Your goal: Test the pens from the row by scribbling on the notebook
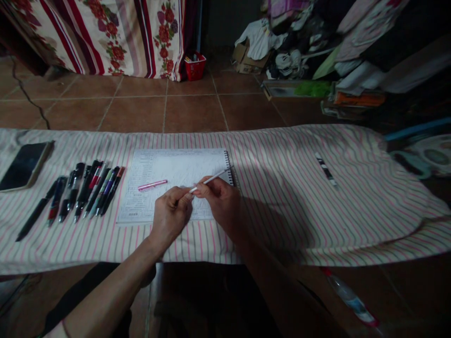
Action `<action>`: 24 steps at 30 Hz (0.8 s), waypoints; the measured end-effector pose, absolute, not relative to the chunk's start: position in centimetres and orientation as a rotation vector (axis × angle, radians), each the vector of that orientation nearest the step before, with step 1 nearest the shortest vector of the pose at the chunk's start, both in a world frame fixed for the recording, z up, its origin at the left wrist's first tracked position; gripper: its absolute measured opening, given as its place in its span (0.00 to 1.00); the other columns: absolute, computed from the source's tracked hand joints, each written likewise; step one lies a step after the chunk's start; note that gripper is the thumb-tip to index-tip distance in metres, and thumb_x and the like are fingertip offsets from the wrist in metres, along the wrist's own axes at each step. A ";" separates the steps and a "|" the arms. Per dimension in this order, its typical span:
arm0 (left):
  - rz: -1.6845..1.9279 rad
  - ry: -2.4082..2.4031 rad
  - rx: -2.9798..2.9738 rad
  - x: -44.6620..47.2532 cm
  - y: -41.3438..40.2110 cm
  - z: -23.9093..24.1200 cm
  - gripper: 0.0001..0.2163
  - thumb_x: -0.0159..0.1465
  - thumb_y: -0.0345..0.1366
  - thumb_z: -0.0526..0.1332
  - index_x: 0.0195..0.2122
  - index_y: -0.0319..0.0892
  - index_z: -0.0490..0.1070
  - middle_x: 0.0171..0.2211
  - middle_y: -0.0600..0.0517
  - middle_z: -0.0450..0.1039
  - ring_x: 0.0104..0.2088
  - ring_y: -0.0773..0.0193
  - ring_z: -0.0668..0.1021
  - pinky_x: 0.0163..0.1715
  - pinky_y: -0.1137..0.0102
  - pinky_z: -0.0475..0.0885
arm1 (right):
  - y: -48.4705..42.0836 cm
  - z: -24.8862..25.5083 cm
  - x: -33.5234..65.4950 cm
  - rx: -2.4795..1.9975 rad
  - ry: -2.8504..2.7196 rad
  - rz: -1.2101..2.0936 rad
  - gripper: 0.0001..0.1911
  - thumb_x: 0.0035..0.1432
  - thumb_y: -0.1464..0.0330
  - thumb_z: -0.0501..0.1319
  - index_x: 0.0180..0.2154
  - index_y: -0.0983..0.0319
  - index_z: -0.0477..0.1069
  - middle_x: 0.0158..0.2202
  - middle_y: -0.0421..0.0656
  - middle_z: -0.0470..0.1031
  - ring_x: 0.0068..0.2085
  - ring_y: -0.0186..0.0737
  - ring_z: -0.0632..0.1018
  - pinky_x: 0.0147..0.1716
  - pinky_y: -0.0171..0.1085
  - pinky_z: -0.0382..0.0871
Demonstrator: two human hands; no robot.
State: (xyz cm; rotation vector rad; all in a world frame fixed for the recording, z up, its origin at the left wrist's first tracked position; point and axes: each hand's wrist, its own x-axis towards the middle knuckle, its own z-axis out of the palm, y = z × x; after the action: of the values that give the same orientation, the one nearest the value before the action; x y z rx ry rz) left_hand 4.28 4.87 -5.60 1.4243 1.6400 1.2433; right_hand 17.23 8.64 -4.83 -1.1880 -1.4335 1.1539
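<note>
A floral, red-striped fabric drape (105,37) is hung across the upper left of the frame, and brown ceramic floor tiles (190,112) are laid across the middle. A small red plastic basket (195,66) is set just beside the drape. Clothes (352,47) and a cardboard box (244,58) are heaped at upper right, in dim light.
</note>
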 end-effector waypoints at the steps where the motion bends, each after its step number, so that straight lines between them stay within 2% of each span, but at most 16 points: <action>1: 1.233 1.631 1.421 4.3 5.0 -5.6 0.06 0.58 0.33 0.60 0.29 0.43 0.78 0.23 0.53 0.72 0.25 0.65 0.72 0.30 0.70 0.66 | 8.8 -4.9 17.3 -1.173 -1.404 1.182 0.07 0.54 0.62 0.61 0.31 0.59 0.71 0.25 0.38 0.79 0.28 0.36 0.81 0.30 0.33 0.75; 5: 1.186 1.597 1.358 3.9 5.6 -5.5 0.09 0.59 0.36 0.60 0.23 0.42 0.75 0.20 0.54 0.69 0.24 0.65 0.72 0.29 0.71 0.66 | 9.5 -5.6 17.4 -1.129 -1.345 1.260 0.10 0.52 0.60 0.63 0.31 0.60 0.71 0.26 0.40 0.79 0.29 0.38 0.81 0.32 0.35 0.77; 10: 1.159 1.568 1.363 3.4 5.7 -5.4 0.08 0.60 0.37 0.60 0.37 0.42 0.77 0.21 0.54 0.71 0.26 0.66 0.73 0.30 0.71 0.67 | 10.0 -5.8 17.3 -1.089 -1.241 1.381 0.15 0.49 0.57 0.65 0.32 0.62 0.70 0.24 0.40 0.78 0.27 0.37 0.81 0.30 0.36 0.78; 12: 1.178 1.526 1.249 3.5 5.6 -5.4 0.09 0.60 0.38 0.60 0.38 0.42 0.75 0.21 0.55 0.71 0.23 0.68 0.72 0.25 0.73 0.66 | 10.1 -5.6 17.3 -1.090 -1.231 1.414 0.17 0.48 0.56 0.65 0.32 0.62 0.70 0.24 0.40 0.78 0.27 0.37 0.81 0.30 0.36 0.78; 16: 1.232 1.377 1.030 3.8 5.3 -5.7 0.07 0.59 0.39 0.62 0.33 0.41 0.69 0.21 0.56 0.70 0.17 0.72 0.68 0.18 0.76 0.63 | 10.1 -5.3 17.4 -1.122 -1.218 1.455 0.18 0.47 0.55 0.65 0.33 0.62 0.70 0.25 0.40 0.78 0.27 0.36 0.81 0.30 0.36 0.79; 21: 1.228 1.352 1.026 4.0 5.3 -5.5 0.06 0.59 0.37 0.61 0.31 0.41 0.68 0.19 0.57 0.69 0.16 0.74 0.66 0.17 0.76 0.62 | 9.9 -5.0 17.3 -1.131 -1.212 1.487 0.18 0.49 0.54 0.64 0.33 0.62 0.68 0.27 0.41 0.78 0.28 0.38 0.81 0.19 0.31 0.75; 24: 1.234 1.373 1.020 4.1 5.4 -5.4 0.06 0.59 0.37 0.61 0.31 0.40 0.69 0.18 0.57 0.68 0.16 0.73 0.67 0.18 0.76 0.63 | 9.9 -5.1 17.3 -1.113 -1.217 1.487 0.18 0.49 0.55 0.64 0.33 0.62 0.69 0.28 0.41 0.78 0.28 0.37 0.81 0.19 0.29 0.74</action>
State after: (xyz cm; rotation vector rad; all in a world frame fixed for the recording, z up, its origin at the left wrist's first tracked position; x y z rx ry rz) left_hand 4.08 5.35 -5.39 1.0203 1.3725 1.2342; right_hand 17.30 9.85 -5.10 -1.1127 -1.2168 1.4872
